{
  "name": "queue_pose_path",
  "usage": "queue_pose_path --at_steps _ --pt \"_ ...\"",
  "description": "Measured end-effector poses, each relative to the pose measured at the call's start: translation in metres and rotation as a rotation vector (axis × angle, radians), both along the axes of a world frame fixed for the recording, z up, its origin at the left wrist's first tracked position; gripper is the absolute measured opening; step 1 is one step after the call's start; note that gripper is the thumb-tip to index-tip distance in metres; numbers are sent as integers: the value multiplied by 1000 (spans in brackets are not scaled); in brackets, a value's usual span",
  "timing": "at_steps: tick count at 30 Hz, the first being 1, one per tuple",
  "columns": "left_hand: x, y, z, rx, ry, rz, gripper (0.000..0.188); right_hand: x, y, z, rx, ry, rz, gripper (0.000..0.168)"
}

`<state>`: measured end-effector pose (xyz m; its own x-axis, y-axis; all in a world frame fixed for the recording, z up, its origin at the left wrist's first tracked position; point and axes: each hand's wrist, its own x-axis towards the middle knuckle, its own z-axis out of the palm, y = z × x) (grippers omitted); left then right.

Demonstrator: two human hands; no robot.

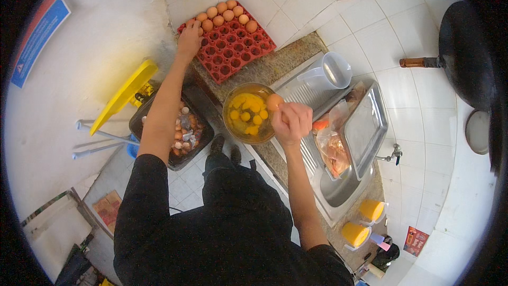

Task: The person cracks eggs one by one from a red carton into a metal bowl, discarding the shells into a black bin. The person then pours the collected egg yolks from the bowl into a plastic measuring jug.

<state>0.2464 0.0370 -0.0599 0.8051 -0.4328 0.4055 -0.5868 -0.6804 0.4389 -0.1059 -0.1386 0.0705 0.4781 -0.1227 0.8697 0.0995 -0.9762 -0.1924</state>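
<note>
My right hand grips a brown egg at the right rim of a round bowl. Inside the bowl lie several raw yolks in clear egg white; some yolks have run together. At the far end of the counter, my left hand reaches over the left corner of a red egg tray. Its fingers touch brown eggs there, but whether they close around one is hidden. More whole eggs fill the tray's back rows, while its front cups hold none.
A bin holding eggshells, its yellow lid raised, stands below my left arm. Right of the bowl are a clear plastic jug, bagged food, a metal tray and a sink basin. Two yellow-filled jugs stand nearer me.
</note>
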Motion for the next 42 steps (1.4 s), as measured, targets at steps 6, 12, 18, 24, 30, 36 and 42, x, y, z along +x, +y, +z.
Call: queue_pose_path --at_steps 6,12,18,24,30,36,42 --pt "5 7 4 -259 56 63 48 10 -7 -69 1246 549 -245 17" --pt "-75 29 66 -1309 854 102 43 7 30 -83 1230 579 15 21" --pt "-189 93 82 -1587 1093 69 41 44 95 -49 1601 1003 213 27" --pt "-276 48 75 -1558 1526 -17 50 11 56 -35 1893 650 376 36" --pt "-296 -35 58 -1486 1593 -97 51 -6 55 -26 386 338 41 35" --pt "-292 -54 51 -1507 1572 -143 30 -16 15 -56 1237 376 156 35" --pt "-297 -58 39 -1309 1292 -92 13 -23 -7 -47 2198 448 645 34"
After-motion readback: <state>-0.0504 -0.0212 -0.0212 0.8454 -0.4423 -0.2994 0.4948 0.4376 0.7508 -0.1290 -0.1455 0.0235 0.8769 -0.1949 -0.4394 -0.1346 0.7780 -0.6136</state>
